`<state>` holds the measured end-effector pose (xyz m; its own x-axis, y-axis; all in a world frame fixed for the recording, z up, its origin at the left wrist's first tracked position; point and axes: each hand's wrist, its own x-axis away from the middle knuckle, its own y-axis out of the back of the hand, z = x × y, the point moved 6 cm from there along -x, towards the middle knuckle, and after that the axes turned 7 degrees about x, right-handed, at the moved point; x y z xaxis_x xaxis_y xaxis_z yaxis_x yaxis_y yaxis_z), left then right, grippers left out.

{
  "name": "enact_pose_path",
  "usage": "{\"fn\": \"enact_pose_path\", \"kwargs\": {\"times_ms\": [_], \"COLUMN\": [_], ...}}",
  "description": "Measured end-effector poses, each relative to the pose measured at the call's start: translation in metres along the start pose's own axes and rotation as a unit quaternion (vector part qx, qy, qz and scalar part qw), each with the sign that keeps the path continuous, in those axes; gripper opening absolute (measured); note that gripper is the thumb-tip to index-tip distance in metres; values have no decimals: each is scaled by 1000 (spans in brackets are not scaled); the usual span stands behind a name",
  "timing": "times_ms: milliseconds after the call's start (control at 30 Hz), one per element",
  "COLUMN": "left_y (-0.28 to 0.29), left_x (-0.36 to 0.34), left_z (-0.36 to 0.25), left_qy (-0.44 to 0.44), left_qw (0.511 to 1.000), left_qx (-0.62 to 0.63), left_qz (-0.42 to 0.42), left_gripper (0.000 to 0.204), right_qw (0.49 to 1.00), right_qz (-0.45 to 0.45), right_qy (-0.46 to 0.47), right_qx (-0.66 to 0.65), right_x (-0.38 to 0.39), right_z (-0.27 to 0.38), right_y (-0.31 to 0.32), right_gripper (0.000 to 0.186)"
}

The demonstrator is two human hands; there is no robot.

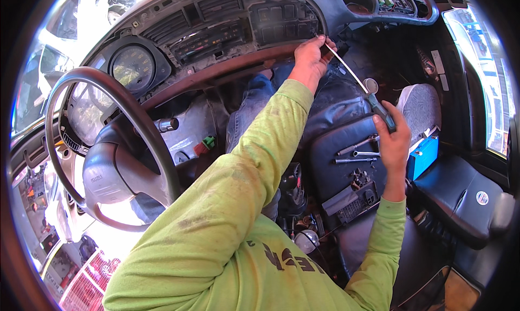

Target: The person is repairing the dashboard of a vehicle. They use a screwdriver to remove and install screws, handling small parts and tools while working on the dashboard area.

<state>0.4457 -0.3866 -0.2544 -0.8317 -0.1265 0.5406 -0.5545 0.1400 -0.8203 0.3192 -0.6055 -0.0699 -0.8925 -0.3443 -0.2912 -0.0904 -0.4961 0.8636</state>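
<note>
A long-shafted screwdriver (383,115) with a dark teal handle slants between my hands, in front of the dashboard's right part. My right hand (394,143) is closed on its handle, thumb on one side and fingers on the other. At the far end of the thin shaft, my left hand (311,60) pinches the tip beside the lower right edge of the opened instrument panel (281,21). Whether a small screw sits between those fingertips is hidden. A round, pale-faced knob-like piece (371,85) shows just behind the shaft near the handle.
A black steering wheel (111,143) stands at left, by a round gauge (132,67). On the dark seat (330,154) lie metal hand tools (357,147), small loose parts (359,178) and a black tray (352,202). A blue box (423,158) stands at right, beside another seat (460,197).
</note>
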Motion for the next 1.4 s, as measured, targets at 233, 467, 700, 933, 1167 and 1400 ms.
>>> {"fn": "enact_pose_path", "kwargs": {"times_ms": [233,467,700,933,1167,1400], "left_y": [-2,-2,-3,-5,-5,-3], "left_x": [5,4,6,6,5,5], "left_z": [0,1,-2,-1,-1,-2], "left_qy": [2,-2,-10,-13,-21,-28], "left_qw": [1000,1000,998,998,998,999], "left_qx": [11,4,-41,-47,-28,-21], "left_qz": [-4,-27,-50,-44,-58,-29], "left_gripper": [10,8,6,10,10,10], "right_qw": [971,750,997,995,957,906], "right_qz": [71,135,68,77,131,207], "right_qy": [-194,-410,-35,-63,-203,-253], "right_qx": [-119,-502,31,3,-160,-270], "right_x": [-12,8,-18,-30,-30,-22], "right_z": [-31,-35,4,1,-25,-28], "right_y": [-6,-27,-1,1,-3,-14], "right_gripper": [29,43,32,32,35,38]}}
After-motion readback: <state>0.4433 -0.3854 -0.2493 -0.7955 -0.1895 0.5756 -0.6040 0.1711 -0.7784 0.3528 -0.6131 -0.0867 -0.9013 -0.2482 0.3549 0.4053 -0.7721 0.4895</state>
